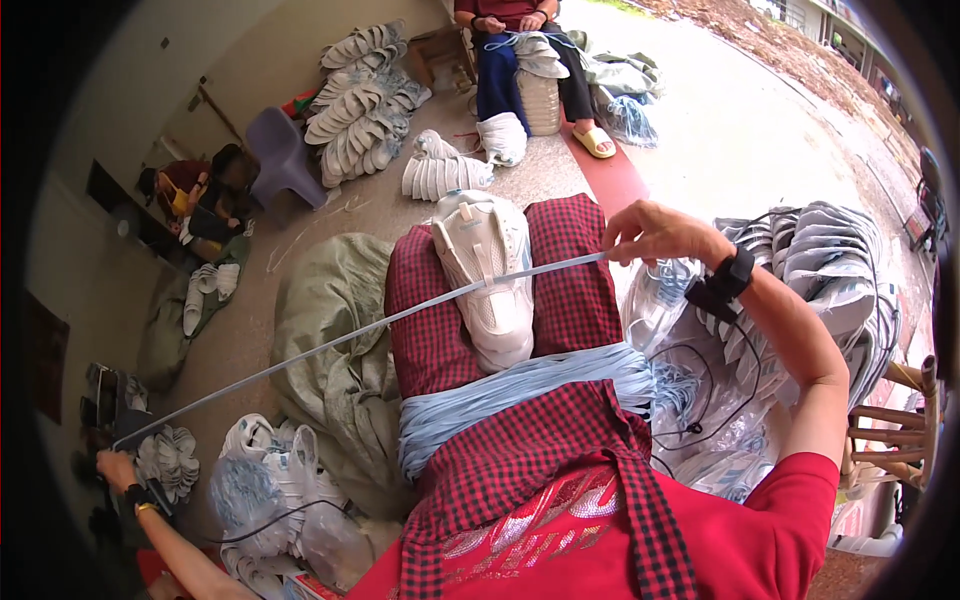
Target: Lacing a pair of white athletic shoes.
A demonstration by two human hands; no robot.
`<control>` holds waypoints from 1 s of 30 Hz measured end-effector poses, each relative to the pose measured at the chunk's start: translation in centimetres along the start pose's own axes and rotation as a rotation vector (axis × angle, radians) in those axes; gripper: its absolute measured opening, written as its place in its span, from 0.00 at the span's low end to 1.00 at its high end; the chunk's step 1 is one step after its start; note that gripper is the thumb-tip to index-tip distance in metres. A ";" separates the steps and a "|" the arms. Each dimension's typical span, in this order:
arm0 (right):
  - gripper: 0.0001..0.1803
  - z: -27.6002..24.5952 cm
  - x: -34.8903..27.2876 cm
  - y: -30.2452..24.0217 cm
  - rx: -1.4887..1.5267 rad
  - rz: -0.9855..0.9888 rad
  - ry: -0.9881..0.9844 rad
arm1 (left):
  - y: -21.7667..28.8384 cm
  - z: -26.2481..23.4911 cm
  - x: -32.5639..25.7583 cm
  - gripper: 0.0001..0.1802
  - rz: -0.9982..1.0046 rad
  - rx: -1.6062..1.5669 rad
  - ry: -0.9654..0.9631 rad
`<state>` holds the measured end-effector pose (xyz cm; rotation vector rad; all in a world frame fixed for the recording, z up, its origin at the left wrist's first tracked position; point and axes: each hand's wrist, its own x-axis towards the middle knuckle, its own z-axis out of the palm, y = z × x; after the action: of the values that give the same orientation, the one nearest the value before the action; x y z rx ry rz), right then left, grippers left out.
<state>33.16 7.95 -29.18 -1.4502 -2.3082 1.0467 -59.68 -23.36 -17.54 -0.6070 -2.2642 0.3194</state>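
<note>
A long pale blue shoelace (300,358) is pulled taut across my lap, slanting from low on the left to upper right. My left hand (116,469) grips one end of it, far out to the left. Above my right thigh, my right hand (655,232) pinches the other part between thumb and fingers. Under the lace, a white shoe upper (490,315) lies between my knees, on a red checked apron (573,270). The lace crosses the upper at its eyelet area. A thick bundle of light blue shoelaces (520,388) lies across my lap.
Stacked shoe uppers (825,255) and plastic bags stand on my right, by a bamboo chair (895,430). A green sack (335,320) and bagged uppers (262,480) are on my left. Ahead sit a purple chair (283,155), more stacks (370,110) and a person handling laces.
</note>
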 end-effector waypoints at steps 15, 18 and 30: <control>0.14 11.2 5.1 -2.4 -0.446 -0.589 0.376 | 40.0 -24.1 -20.9 0.08 0.777 -1.463 -0.234; 0.09 11.3 5.7 -2.3 -0.376 -0.639 0.375 | 44.4 -29.8 -28.2 0.13 0.928 -1.694 -0.641; 0.07 9.5 2.7 -0.1 -0.414 -0.609 0.388 | 45.3 -28.8 -29.3 0.06 1.330 -1.217 0.183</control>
<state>26.81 5.97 -36.47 -0.8380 -2.4852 0.1140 -6.26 1.53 -33.94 -2.5579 -1.3119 -0.5647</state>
